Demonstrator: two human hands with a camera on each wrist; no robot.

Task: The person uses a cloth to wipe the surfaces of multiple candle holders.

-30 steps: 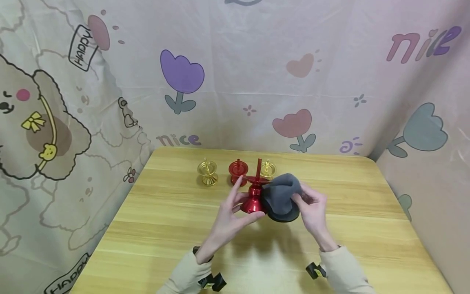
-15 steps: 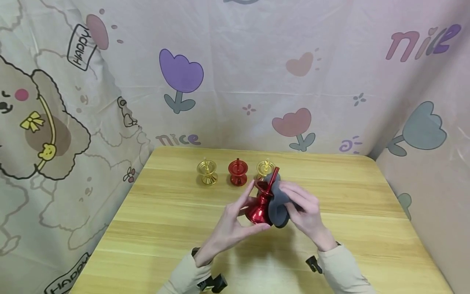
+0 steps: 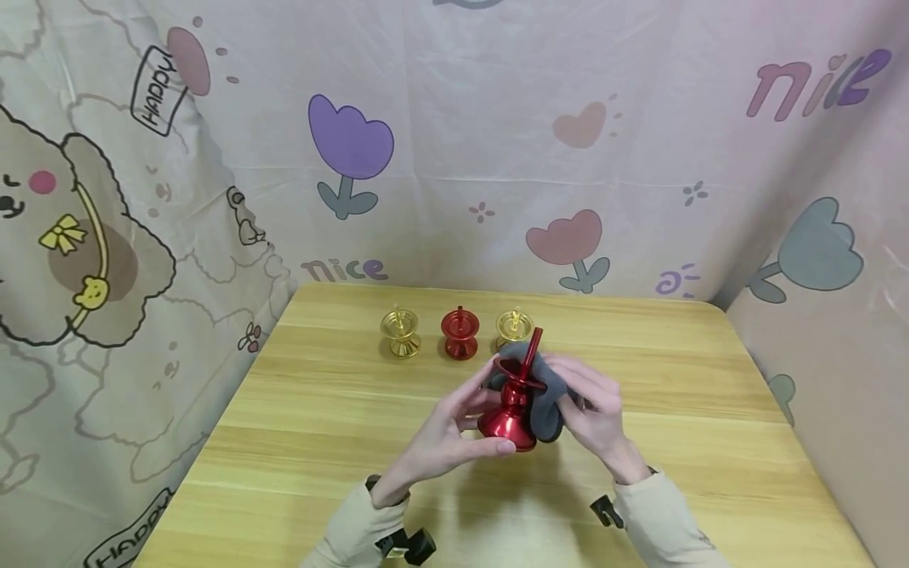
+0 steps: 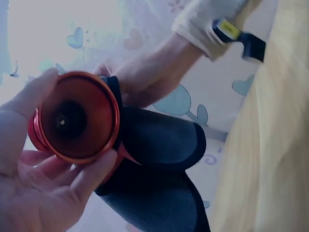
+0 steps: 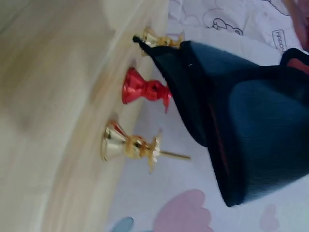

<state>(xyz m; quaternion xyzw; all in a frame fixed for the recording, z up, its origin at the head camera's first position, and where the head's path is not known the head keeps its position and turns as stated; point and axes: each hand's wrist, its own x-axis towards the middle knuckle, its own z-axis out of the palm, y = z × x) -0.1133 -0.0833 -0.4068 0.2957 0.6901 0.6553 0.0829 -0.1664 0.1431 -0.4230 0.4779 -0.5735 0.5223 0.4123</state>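
A shiny red candle holder [image 3: 513, 422] with a dish and a tall stem is held above the table, its stem leaning right. My left hand [image 3: 443, 438] grips its flared base between thumb and fingers. In the left wrist view the hollow underside of the candle holder [image 4: 79, 116] faces the camera. My right hand [image 3: 596, 410] pinches a folded grey cloth [image 3: 547, 410] with a dark edge. The cloth wraps behind and along the right side of the dish and stem. The right wrist view shows the cloth [image 5: 265, 130] hanging in folds and hiding the candle holder.
Toward the back of the wooden table [image 3: 319, 426] stand a gold candle holder [image 3: 402, 338], a smaller red candle holder [image 3: 460, 335] and another gold candle holder [image 3: 513, 323], partly behind the cloth. A patterned curtain [image 3: 454, 142] rises behind the table.
The held candle holder has moved right and a little nearer, and its stem now leans right. The right hand has brought the cloth from beside it to around its dish and stem.
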